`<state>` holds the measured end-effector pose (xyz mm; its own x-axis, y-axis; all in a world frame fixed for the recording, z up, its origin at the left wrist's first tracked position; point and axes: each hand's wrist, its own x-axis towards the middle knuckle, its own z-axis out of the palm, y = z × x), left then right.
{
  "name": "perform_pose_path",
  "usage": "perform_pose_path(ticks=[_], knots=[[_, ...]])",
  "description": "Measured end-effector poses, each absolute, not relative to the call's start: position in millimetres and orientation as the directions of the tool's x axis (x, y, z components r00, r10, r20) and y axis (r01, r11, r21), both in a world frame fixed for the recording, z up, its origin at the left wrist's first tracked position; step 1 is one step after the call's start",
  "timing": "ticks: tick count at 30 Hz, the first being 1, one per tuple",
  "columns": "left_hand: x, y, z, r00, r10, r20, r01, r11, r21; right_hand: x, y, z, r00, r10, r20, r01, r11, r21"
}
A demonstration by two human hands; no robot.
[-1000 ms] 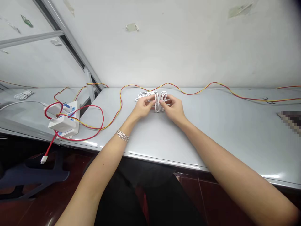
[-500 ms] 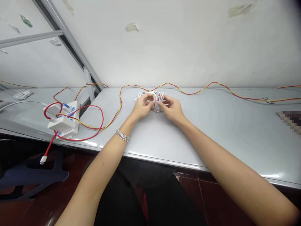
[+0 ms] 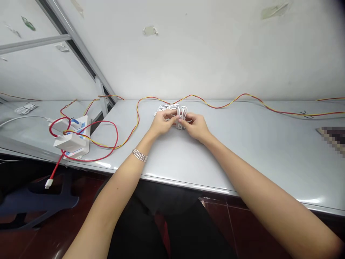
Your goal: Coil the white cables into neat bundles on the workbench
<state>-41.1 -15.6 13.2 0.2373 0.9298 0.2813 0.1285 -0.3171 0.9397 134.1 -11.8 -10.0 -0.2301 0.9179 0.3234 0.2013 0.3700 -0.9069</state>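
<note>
A coiled white cable [image 3: 181,124] is held upright between my two hands, just above the grey table. My left hand [image 3: 163,122] grips its left side, thumb in front and fingers behind. From the right, my right hand [image 3: 196,126] pinches the same bundle, its thumb meeting the left thumb at the middle of the coil. Loops stick out above and below the thumbs. Directly behind my left fingers lies another bundled white cable [image 3: 167,107] with a dark tie, partly covered. The fingertips behind the coil are hidden.
A red and yellow twisted wire [image 3: 226,107] runs along the back of the grey table [image 3: 258,151]. At left, a white power strip [image 3: 85,142] carries plugged-in adapters and a red cable [image 3: 116,133]. Farther left lies a white cable bundle [image 3: 25,109]. A blurred-out object [image 3: 334,138] sits at right.
My hands have come slightly closer together, and the coil's loops are squeezed into a narrower bundle. The other things lie as before.
</note>
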Motion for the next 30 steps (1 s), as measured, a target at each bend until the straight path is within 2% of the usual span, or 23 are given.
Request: perform_pose_path(ticks=[9,15,21,30], knots=[[-39.9,-15.2,12.7,0.157,0.956,0.249,0.118,-0.268,0.956,135.6,-11.7,-8.9,-0.255,0.894,0.369,0.291,0.435,-0.852],[-40.2,-13.8,11.4,0.179,0.946,0.27,0.135,-0.295,0.946,136.6,-12.2,-7.9,-0.244,0.861,0.445,0.364,0.507,-0.781],[-41.8,-14.0,10.9,0.273,0.925,0.265,0.101,-0.301,0.948,136.5,-12.4,-8.2,-0.203,0.874,0.442,0.36,0.486,-0.797],[-40.5,-9.2,6.4,0.229,0.944,0.238,0.05,-0.255,0.966,133.7,-14.6,-5.7,-0.167,0.896,0.412,0.352,0.445,-0.823]])
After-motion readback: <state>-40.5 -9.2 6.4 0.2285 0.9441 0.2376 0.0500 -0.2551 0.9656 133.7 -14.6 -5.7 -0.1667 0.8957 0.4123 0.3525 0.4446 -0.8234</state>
